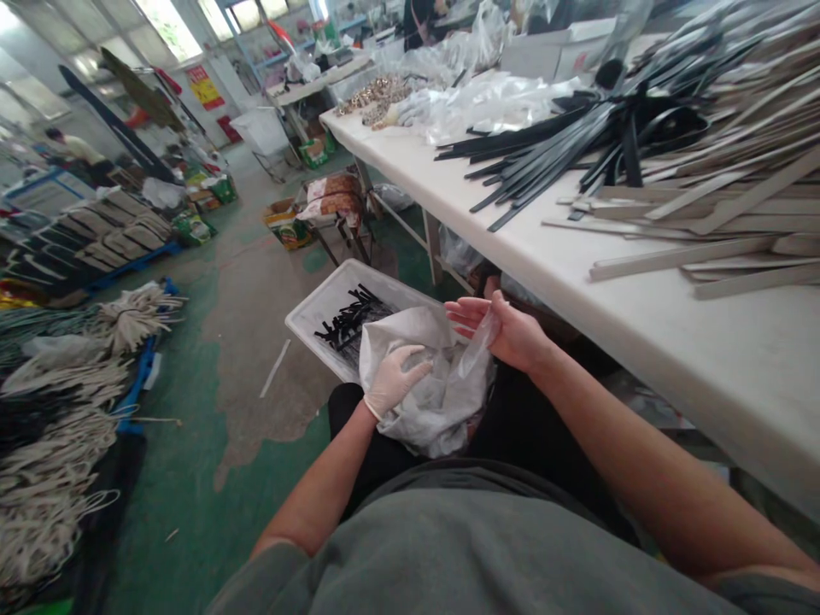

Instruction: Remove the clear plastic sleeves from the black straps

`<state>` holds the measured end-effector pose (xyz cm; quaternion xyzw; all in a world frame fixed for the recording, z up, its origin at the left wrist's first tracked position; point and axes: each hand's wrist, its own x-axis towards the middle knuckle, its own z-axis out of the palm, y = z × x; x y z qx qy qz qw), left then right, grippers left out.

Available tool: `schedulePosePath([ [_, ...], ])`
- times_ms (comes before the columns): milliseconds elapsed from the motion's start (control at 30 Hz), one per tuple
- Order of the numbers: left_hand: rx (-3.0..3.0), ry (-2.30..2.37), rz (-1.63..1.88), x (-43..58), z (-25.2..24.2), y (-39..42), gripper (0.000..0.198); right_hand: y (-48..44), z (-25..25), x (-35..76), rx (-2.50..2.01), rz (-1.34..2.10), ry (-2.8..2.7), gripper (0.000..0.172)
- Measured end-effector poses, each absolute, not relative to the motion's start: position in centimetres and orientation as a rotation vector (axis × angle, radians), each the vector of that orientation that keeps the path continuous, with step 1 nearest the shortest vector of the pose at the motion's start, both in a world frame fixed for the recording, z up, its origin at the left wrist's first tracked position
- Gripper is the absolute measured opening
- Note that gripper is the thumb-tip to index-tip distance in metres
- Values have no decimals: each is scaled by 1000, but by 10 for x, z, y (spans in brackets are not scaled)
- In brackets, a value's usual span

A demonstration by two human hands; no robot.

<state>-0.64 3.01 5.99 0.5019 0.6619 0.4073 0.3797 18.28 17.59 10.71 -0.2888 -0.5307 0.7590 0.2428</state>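
Note:
My left hand point(392, 380) wears a white glove and grips a crumpled grey-white plastic bag point(429, 401) that lies on my lap. My right hand point(503, 329) is bare, its fingers stretched out to the left, and a small clear plastic sleeve point(477, 342) is held against its palm by the thumb, just above the bag. Behind the bag a white plastic crate point(320, 303) on the floor holds several short black strips point(349, 320).
A long white table point(641, 307) runs along my right, piled with black straps point(544, 149), beige strips point(723, 213) and clear bags point(493, 102). Bundles of white cord point(57, 444) lie on the green floor at left. A stool point(336, 209) and boxes stand further back.

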Motion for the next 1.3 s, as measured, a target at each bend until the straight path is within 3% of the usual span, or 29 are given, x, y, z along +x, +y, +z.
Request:
schedulePosePath([
  [133, 1016, 1330, 1106, 24, 89, 49, 43, 160, 97, 169, -668, 2141, -1559, 62],
  [333, 793, 1342, 1214, 39, 84, 57, 43, 152, 82, 164, -831, 2207, -1505, 48],
  [433, 794, 1348, 1147, 35, 73, 51, 44, 156, 77, 167, -993, 2075, -1487, 41],
  [667, 880, 1469, 1106, 34, 67, 41, 37, 157, 65, 164, -997, 1520, -2025, 39],
  [967, 786, 1104, 761, 49, 52, 32, 38, 175, 62, 157, -943, 1346, -2143, 33],
  [1100, 672, 1086, 819, 57, 45, 26, 37, 179, 64, 158, -1016, 1499, -2002, 30],
  [1300, 461, 1115, 915, 55, 42, 29, 41, 163, 65, 174, -1054, 2030, -1874, 42],
])
